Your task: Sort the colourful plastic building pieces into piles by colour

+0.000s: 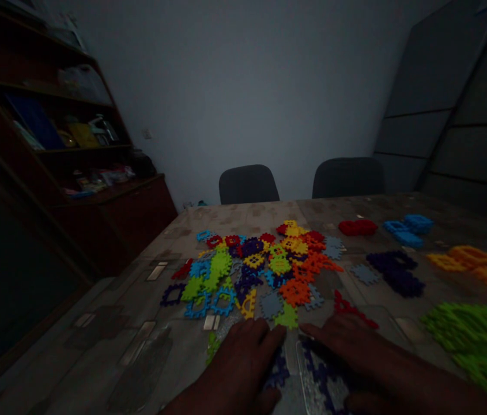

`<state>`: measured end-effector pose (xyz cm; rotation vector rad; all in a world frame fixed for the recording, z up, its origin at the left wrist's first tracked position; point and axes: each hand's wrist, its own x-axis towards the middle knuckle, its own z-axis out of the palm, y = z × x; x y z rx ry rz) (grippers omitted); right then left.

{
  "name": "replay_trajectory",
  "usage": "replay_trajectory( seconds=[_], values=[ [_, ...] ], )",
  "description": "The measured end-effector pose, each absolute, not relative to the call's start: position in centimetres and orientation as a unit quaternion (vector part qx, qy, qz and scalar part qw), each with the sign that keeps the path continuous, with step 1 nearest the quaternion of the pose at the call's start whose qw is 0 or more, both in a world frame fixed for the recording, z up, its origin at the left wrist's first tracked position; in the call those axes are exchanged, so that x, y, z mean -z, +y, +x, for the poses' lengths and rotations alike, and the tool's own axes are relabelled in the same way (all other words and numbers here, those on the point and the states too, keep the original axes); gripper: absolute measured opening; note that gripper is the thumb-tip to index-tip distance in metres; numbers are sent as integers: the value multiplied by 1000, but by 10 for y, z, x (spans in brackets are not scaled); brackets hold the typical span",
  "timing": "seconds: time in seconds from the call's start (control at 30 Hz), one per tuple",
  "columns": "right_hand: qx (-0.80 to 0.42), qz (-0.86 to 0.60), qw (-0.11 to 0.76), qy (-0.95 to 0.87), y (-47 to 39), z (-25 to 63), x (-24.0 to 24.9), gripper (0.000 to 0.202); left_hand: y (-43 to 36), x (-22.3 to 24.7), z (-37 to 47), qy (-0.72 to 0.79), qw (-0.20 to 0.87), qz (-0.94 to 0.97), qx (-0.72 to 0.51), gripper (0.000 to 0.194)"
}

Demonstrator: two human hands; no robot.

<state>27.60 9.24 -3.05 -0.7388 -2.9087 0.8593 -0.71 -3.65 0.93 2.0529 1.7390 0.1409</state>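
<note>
Low at the front of the table, my left hand (246,360) has its fingers and thumb around a dark purple interlocking toy piece (279,373). Just across from it, my right hand (349,349) grips another dark purple piece (318,369), its index finger along the top edge and its thumb lower down. The palms hide part of both pieces. Right beyond my fingertips lie a lime green square piece (287,316) and a grey square piece (271,304). A red triangular piece (353,309) rests beyond my right hand.
A mixed heap of toothed pieces (252,262) covers the table's middle. At the right are same-colour groups: red (358,227), light blue (408,230), purple (394,271), yellow-orange (472,265) and lime green (476,340). Two chairs (248,184) stand behind; a shelf unit (109,199) is left.
</note>
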Motion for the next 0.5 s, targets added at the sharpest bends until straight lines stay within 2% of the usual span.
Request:
replay_trajectory(
  seconds=[0.13, 0.3, 0.5],
  values=[
    [-269, -239, 3, -933, 89, 275, 36, 114, -37, -5, -8, 628, 221, 745, -53, 90],
    [-202, -152, 85, -964, 80, 258, 11, 126, -38, -1, -11, 625, 215, 748, -55, 89],
    [-170, -139, 106, -970, 74, 252, 2, 119, -36, -3, -9, 628, 216, 746, -53, 91]
  ],
)
